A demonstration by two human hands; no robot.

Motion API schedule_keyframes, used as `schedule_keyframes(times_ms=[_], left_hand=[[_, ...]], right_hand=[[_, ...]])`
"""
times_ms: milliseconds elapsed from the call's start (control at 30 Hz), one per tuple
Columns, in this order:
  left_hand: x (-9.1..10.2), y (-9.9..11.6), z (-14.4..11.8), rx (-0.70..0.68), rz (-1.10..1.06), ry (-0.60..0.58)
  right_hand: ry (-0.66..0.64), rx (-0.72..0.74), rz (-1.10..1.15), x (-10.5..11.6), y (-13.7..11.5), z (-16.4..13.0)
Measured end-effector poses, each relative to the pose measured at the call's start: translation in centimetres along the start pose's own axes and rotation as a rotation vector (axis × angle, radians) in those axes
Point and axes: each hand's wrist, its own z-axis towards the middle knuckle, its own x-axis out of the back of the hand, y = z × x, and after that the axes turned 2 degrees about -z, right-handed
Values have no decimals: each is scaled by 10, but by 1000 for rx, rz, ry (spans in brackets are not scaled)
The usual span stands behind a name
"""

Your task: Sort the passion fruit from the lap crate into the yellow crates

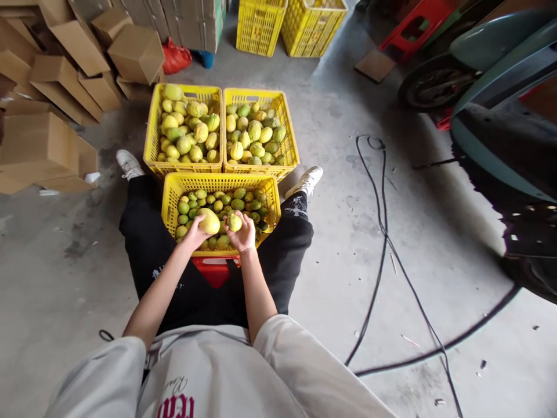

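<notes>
My left hand (194,234) is closed around a large pale-yellow papaya (209,221). Close beside it, my right hand (245,233) grips a much smaller yellow-green papaya (234,222). Both hands are over the near yellow crate (167,200), which stands between my knees with several small green and yellow papayas inside. Beyond it, side by side, are a left crate (152,130) of bigger, mostly yellow papayas and a right crate (291,136) of medium, mottled ones.
Folded cardboard boxes (41,142) crowd the left. Further back stand two more yellow crates (261,26). A black cable (385,232) loops over the concrete floor on my right, near a parked scooter (491,116). A red stool (420,26) is behind it.
</notes>
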Motion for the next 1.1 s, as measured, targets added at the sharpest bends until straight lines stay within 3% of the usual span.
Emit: schedule_keyframes(times_ms=[133, 233, 400, 467, 667, 833, 967, 1100], left_hand=[[10, 6, -41, 115, -370, -45], [18, 4, -54, 195, -485, -15], [18, -7, -41, 209, -473, 89], [17, -11, -34, 186, -469, 104], [24, -16, -28, 91, -404, 312], [34, -11, -25, 8, -442, 330], [34, -12, -25, -14, -527, 259], [26, -15, -29, 33, -482, 192]], right_hand=[[-84, 43, -225, -10, -15, -9], [-38, 35, -294, -4, -14, -16], [148, -32, -293, 15, -3, -15], [188, -53, -306, 22, -2, -12], [265, -12, -245, 34, -1, -10], [254, -48, -212, 37, 0, -10], [172, -114, -244, 38, 1, -11], [149, -141, -287, 37, 5, -11]])
